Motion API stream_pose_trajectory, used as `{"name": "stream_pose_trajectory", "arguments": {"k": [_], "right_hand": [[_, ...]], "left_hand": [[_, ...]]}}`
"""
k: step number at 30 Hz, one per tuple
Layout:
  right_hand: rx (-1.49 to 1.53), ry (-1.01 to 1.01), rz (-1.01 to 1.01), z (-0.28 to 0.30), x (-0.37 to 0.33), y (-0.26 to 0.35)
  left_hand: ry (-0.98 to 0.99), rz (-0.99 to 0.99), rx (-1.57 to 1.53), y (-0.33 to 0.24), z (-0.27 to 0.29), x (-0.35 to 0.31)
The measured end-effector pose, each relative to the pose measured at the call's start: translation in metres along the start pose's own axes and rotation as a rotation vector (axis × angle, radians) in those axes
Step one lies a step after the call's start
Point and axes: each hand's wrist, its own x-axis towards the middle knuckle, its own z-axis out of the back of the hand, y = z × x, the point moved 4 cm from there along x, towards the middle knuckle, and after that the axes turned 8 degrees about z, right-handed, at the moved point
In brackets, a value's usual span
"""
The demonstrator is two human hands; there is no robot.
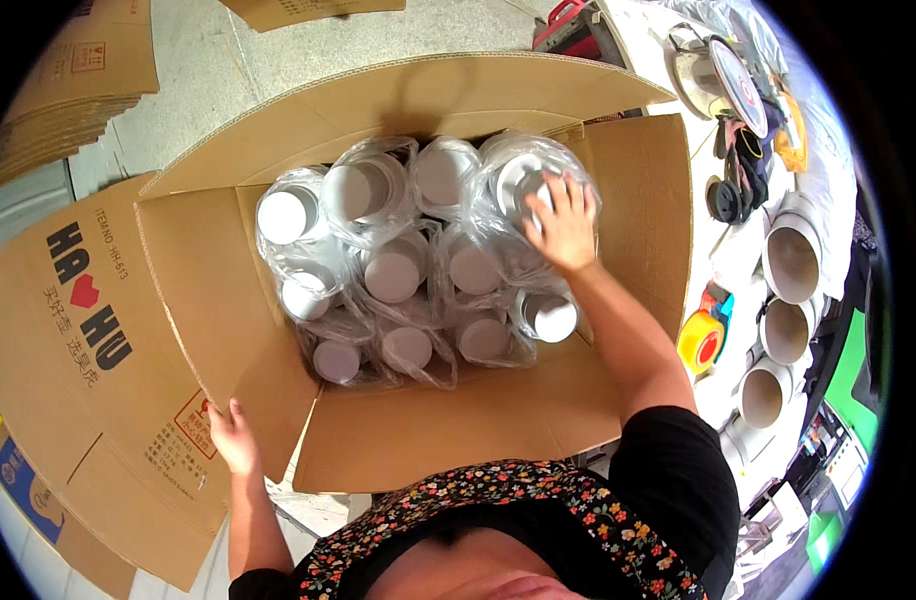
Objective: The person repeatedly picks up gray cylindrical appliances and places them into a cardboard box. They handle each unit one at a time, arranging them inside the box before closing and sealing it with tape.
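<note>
An open cardboard box (468,420) stands in front of me, its flaps folded outward. Inside, several white cylindrical containers (393,275) sit in rows, each wrapped in clear plastic bags (353,235). My right hand (566,225) lies with fingers spread on the bagged container (520,180) in the back right corner. At the lower left, my left hand (235,440) pinches the edge of the box's left flap (228,330), thumb up; its other fingers are partly hidden behind the cardboard.
Flattened cardboard (53,90) is stacked at the far left, and a printed carton panel (88,330) lies beside the box. On the right-hand table are a yellow tape roll (700,342), several large white tubes (793,258) and a metal pot (693,80).
</note>
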Motion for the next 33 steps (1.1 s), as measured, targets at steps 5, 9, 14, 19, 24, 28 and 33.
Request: {"name": "stream_pose_trajectory", "arguments": {"k": [5,9,14,19,24,28,33], "right_hand": [[0.048,-0.028,-0.216,-0.068,0.06,-0.083],[0.06,-0.038,-0.199,-0.087,0.048,-0.084],[0.262,-0.009,-0.387,-0.035,0.035,-0.05],[0.322,-0.368,-0.235,0.162,-0.056,-0.028],[0.723,-0.073,-0.55,0.126,-0.147,-0.039],[0.514,0.413,0.022,0.025,-0.108,0.054],[0.404,0.345,0.155,-0.036,-0.106,0.068]], "left_hand": [[-0.032,-0.006,0.068,0.002,0.004,0.006],[-0.063,-0.044,0.136,-0.019,0.004,-0.002],[0.107,-0.076,0.089,-0.044,-0.034,-0.024],[0.487,-0.469,0.325,-0.067,-0.173,-0.073],[0.378,-0.931,0.528,-0.078,-0.253,-0.041],[0.453,-1.203,0.293,-0.124,-0.294,-0.048],[0.627,-1.638,0.186,-0.182,-0.331,-0.111]]}}
